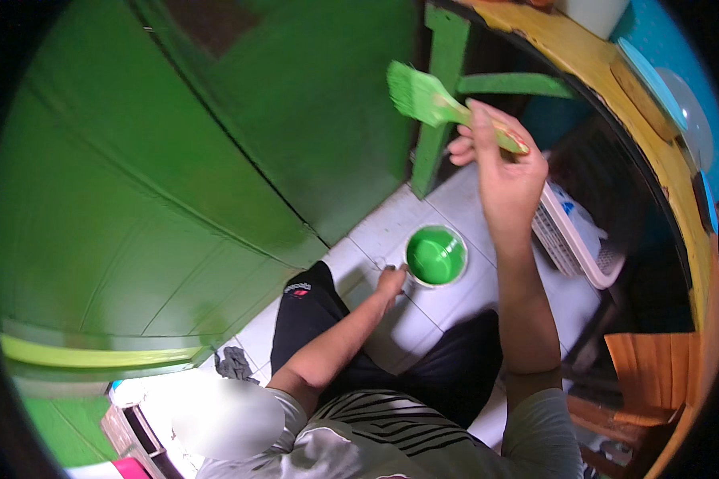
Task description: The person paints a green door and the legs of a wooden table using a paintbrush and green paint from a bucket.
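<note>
My right hand [507,160] is raised at the upper right, its fingers closed round the handle of a paintbrush [431,97]. The wide brush is coated in bright green, and its bristles point up and left toward the green boards. Lower down, my left hand [390,282] grips the left side of a round paint can [436,286]. Its fingers are small and partly hidden at the can's edge. Green paint [437,254] shows inside the can, which is low over the tiles; whether it rests on them I cannot tell.
Green-painted boards [136,199] fill the left. A green wooden leg with a crossbar [430,156] stands beyond the can on white floor tiles [423,315]. To the right are a pale plastic basket [563,235] and a yellow-edged table [571,40]. A dark cloth [234,364] lies at lower left.
</note>
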Motion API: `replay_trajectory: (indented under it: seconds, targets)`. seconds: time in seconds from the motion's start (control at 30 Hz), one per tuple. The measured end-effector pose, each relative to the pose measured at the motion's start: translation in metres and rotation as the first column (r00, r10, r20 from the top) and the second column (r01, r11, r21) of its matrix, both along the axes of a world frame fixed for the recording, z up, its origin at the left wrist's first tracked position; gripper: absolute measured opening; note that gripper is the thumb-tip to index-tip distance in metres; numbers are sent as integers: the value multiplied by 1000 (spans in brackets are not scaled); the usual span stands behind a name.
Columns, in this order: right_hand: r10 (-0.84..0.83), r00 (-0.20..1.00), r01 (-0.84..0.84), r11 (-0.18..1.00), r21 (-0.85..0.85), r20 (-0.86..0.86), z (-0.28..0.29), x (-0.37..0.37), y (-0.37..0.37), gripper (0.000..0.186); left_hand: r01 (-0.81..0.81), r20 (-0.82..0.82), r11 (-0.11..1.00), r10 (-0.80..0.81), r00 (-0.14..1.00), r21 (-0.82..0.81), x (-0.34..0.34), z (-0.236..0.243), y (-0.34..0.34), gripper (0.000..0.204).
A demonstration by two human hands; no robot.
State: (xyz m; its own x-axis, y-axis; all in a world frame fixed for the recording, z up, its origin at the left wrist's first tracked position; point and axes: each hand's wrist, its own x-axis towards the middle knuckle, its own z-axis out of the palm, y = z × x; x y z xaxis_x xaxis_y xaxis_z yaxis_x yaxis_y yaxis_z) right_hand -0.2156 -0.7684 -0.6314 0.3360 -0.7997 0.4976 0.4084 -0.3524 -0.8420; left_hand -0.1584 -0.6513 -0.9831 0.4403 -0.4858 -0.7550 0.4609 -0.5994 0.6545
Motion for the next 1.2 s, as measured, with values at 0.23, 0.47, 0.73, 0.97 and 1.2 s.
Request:
replay_trajectory:
  seconds: [0.23,0.47,0.73,0.97,1.2]
  targets:
    - [-136,874,199,976,89,-466,-155,-102,-18,22,-79,29,995,81,996,-57,-21,-45,-22,35]
    - [-144,669,99,990,-104,-730,-258,-120,-2,23,-104,262,993,113,958,-46,-26,-53,-27,31]
    - [-154,384,-142,965,-222,-910,-285,-96,1,20,30,423,999,-15,906,-29,-19,-39,0,35]
    - [-299,192,-302,888,-346,-935,-305,-100,-8,21,96,304,978,-37,952,-182,-37,57,7,32]
    - [-358,184,-289,870,-399,-915,-252,-86,-16,19,135,311,960,-53,949,-247,-25,91,-1,29]
